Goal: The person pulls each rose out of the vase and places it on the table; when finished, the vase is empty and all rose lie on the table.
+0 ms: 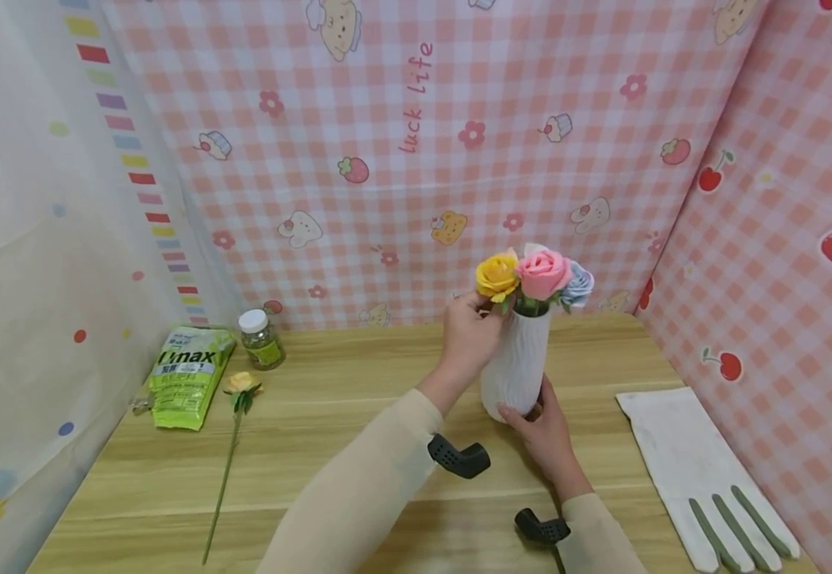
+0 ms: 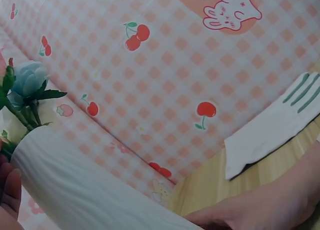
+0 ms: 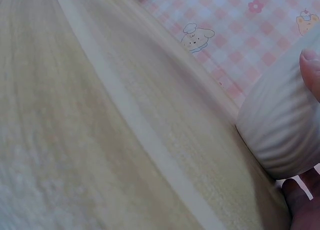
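A white ribbed vase stands near the back of the table, leaning slightly in the head view. Its mouth holds a pink rose, a pale blue rose and a yellow rose. Just beneath the yellow bloom, my left hand pinches that rose at the vase's rim; its fingertips are partly hidden. Low on the vase, my right hand grips the base. The right wrist view shows the thumb on the vase's side and other fingers by its bottom edge.
At the left, a single pale yellow rose lies on the wooden table. Behind it are a green bag and a small white-capped jar. White gloves with green stripes lie at the right, beside the checked wall cloth.
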{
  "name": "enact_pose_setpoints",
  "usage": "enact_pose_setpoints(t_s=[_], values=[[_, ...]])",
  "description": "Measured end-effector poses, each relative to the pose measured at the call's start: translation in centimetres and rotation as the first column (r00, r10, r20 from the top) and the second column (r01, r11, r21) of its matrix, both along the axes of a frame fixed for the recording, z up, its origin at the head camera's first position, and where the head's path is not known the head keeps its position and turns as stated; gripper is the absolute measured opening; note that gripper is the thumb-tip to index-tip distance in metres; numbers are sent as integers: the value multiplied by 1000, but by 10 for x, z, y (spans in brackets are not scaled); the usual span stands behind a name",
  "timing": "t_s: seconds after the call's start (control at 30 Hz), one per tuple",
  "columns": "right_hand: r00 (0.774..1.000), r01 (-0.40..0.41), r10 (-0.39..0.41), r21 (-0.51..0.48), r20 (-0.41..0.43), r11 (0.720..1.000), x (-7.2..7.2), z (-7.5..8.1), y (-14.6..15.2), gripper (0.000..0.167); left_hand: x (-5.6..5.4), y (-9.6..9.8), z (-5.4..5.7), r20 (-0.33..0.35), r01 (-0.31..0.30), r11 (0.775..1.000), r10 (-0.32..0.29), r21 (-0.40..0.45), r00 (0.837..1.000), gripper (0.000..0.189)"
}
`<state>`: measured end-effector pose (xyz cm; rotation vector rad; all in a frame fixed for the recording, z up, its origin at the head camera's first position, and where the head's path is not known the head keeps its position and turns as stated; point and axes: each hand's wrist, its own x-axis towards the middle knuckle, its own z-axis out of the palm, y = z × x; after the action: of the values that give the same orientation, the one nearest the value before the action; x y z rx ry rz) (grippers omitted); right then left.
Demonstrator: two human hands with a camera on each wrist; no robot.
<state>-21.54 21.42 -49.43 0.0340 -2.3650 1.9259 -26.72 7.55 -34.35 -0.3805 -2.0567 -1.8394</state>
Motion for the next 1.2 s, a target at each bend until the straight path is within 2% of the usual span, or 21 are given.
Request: enact_pose_setpoints(t_s=[0.3,0.47,0.63,0.7,0.77,0.93,1.0,1.07,1.2], values=[[1000,3,-3,16,-10,1000,2,2,-1,92,2,-13,15,-14,49,988,-47,148,999,16],[1000,12,-12,17,-10,1000,3,3,-2,92,1,-19,23,-14,32,980,-30,199,999,16],[1000,11,-11,20,-6,1000,2,3,-2,91,-6,-30,36,-77,29,943,-4,332,997,17],[1000,9,-9,18,-7,1000,2,3,-2,91,-8,-38,38,-75,15,916,17,400,997,18],[1000,7,-7,11,-22,1000,-3,-7,0,92,-9,-50,38,-57,-9,893,39,450,998,18],[999,13,-13,11,-44,1000,-13,-25,5,94,-11,-82,37,-10,-70,818,92,570,996,22],[999,13,-12,16,-36,1000,-10,-18,4,94,-12,-95,35,10,-91,781,109,617,994,24],[1000,10,-9,18,-26,1000,-5,-10,2,94,-13,-110,31,32,-107,737,115,668,993,24],[1000,15,-14,37,-19,999,3,2,-2,93,-13,-142,18,99,-156,624,125,765,987,18]])
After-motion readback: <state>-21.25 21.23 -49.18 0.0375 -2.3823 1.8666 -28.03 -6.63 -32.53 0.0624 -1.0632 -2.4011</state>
